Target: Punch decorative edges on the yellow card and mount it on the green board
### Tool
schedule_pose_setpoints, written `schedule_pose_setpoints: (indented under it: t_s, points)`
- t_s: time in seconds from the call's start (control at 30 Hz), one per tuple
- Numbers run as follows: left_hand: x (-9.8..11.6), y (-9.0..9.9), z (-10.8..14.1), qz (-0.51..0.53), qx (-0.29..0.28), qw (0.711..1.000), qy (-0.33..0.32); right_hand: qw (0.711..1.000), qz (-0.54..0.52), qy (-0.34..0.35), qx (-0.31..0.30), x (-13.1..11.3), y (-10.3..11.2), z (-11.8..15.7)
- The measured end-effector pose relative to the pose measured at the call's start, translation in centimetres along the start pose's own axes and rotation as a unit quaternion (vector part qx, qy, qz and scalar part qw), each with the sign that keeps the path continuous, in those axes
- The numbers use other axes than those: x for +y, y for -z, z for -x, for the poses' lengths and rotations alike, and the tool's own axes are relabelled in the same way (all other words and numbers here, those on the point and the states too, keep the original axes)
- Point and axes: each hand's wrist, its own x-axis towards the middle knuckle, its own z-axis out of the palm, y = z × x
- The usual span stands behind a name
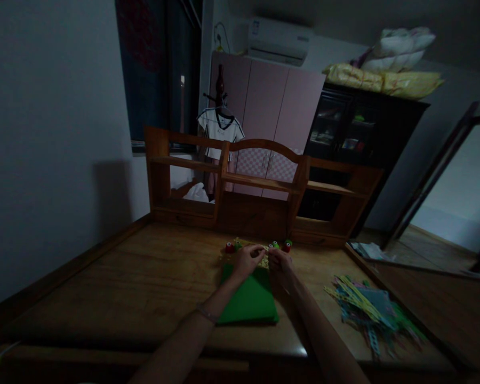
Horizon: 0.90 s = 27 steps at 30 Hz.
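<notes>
My left hand (246,260) and my right hand (280,261) meet above the far edge of a green sheet or folder (250,298) lying on the desk. Both are closed in a pinch, fingertips almost touching. Something tiny and pale shows between them, too small to name. Small pale yellowish pieces (265,262) lie scattered under and around the fingers. Just beyond my left hand sit a little red figure (229,247) and a green one (238,245), each with a round white eye. Past my right hand are a green figure (275,244) and a red-and-green one (287,246).
The wooden desk (156,277) has a shelf hutch (260,184) along its back. A tangled heap of yellow, blue, green and pink strips (364,304) lies at the right, near the raised desk edge. A wall (64,133) borders the left side. The room is dim.
</notes>
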Motion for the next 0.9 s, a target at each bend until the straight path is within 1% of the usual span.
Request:
schedule_pose_setpoints:
  t_s: [0.27,0.43,0.67,0.77,0.9]
  points:
    - [0.2,0.0,0.0,0.011,-0.006,1.000,0.000,1.000,-0.012,-0.014,-0.012,-0.2,0.0,0.0]
    - [0.5,0.1,0.1,0.015,-0.022,1.000,-0.006,1.000,-0.018,-0.019,-0.017,-0.1,0.0,0.1]
    - [0.8,0.2,0.1,0.020,-0.023,1.000,-0.001,0.999,-0.022,-0.017,-0.020,0.0,0.1,-0.1]
    - [0.9,0.3,0.1,0.022,-0.024,0.999,0.009,1.000,-0.015,-0.020,-0.014,-0.1,-0.1,0.0]
    - [1.0,0.3,0.1,0.040,-0.019,0.999,0.007,1.000,-0.016,-0.016,-0.012,-0.5,-0.5,0.3]
